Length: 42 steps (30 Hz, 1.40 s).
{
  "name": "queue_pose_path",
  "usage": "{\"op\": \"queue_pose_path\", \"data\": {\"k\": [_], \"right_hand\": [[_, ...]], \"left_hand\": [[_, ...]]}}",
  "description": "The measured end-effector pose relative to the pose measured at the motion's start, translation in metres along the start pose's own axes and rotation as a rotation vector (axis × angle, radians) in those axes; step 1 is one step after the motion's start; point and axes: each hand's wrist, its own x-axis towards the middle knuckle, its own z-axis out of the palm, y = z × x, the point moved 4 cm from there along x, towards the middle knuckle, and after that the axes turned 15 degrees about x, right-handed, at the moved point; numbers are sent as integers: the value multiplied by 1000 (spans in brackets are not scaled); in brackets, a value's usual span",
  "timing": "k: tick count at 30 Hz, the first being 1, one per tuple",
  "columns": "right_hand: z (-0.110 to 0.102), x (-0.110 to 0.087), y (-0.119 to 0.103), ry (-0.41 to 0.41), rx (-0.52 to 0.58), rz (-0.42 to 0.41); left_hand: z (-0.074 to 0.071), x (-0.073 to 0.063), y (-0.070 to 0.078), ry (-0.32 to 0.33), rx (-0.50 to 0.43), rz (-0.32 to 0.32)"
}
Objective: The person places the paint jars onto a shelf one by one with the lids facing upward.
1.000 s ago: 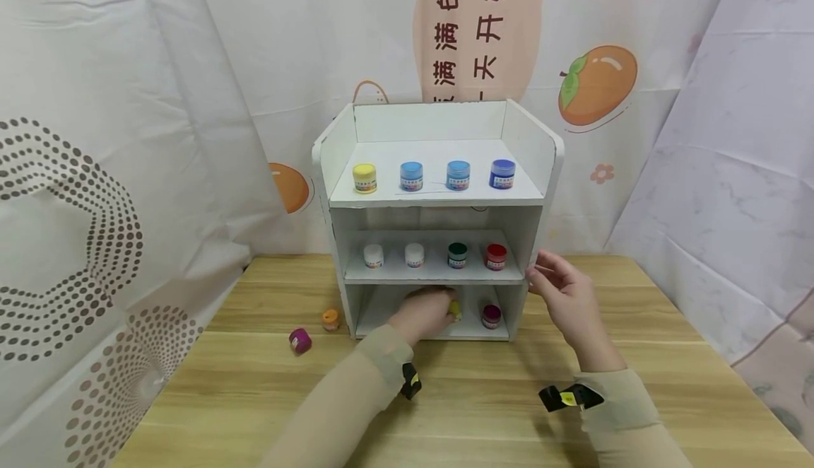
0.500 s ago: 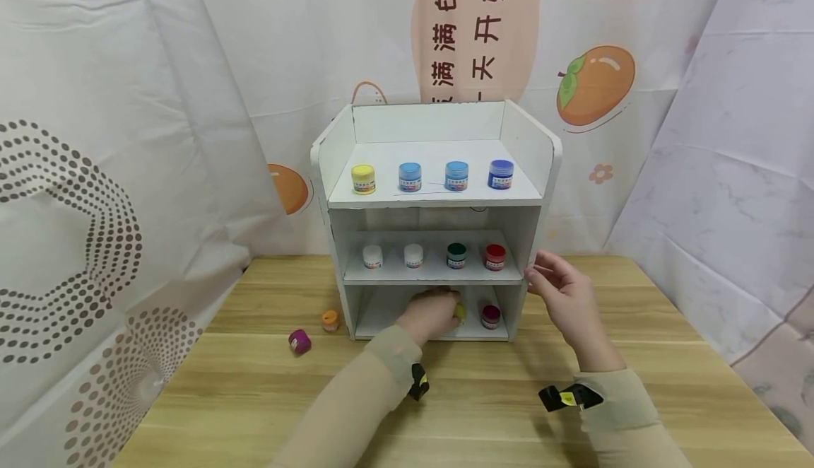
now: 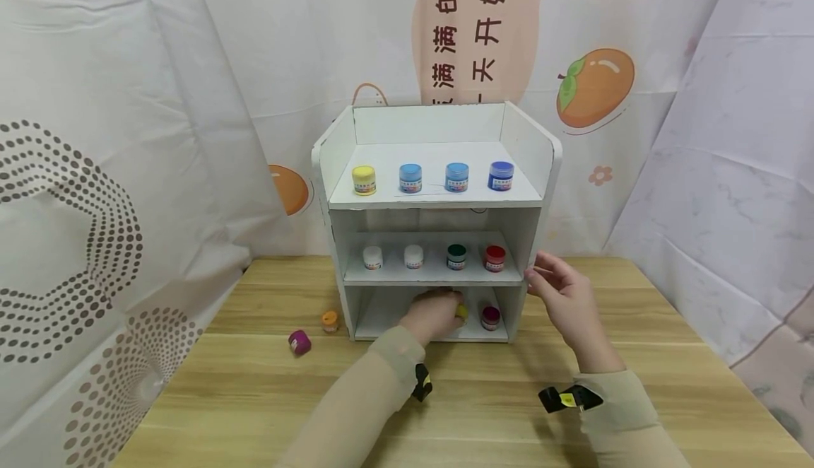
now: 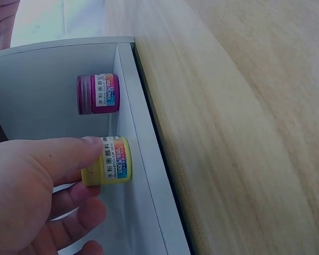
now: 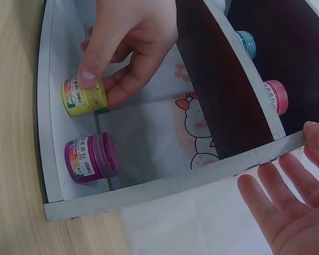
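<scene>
My left hand point(image 3: 434, 314) reaches onto the bottom level of the white shelf point(image 3: 425, 283). Between thumb and fingers it pinches a small yellow paint jar point(image 4: 115, 160) by the lid; the jar's base is at the bottom board. Beside that jar, toward the right wall, stands a purple paint jar point(image 4: 98, 94), also seen in the right wrist view. My right hand point(image 3: 566, 298) is at the shelf's right side, thumb tip at the front edge and the other fingers loosely extended along the outer wall, as the right wrist view point(image 5: 292, 212) shows.
The top level carries a yellow jar point(image 3: 364, 180), two light blue jars and a dark blue jar point(image 3: 500, 176). White, green point(image 3: 456, 257) and red point(image 3: 494, 259) jars line the middle level. On the wooden table point(image 3: 254, 397), left of the shelf, are an orange jar point(image 3: 330, 322) and a tipped purple jar point(image 3: 299, 342).
My left hand has shifted slightly right along the bottom level with the yellow paint jar, nearer the purple one. The right hand has stayed at the shelf's side.
</scene>
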Motion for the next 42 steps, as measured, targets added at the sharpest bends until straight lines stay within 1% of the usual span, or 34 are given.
{"op": "queue_pose_path", "data": {"k": [3, 10, 22, 28, 31, 34, 39, 42], "right_hand": [[0, 0, 0, 4, 6, 2], [0, -1, -1, -2, 9, -7], [0, -1, -1, -10, 36, -24], [0, -2, -1, -9, 31, -20], [0, -2, -1, -10, 29, -20], [0, -2, -1, -11, 28, -22], [0, -1, -1, -13, 37, -23], [0, -1, 0, -14, 37, -26]], "left_hand": [[0, 1, 1, 1, -6, -7], [4, 2, 3, 1, -6, 4], [4, 1, 2, -8, -27, -15], [4, -2, -1, -12, -86, -26], [2, -5, -3, -3, -114, -32], [-3, -10, -5, 14, -137, -23], [-16, -23, -8, 23, -175, 23], [-23, -30, -7, 16, -167, 47]]}}
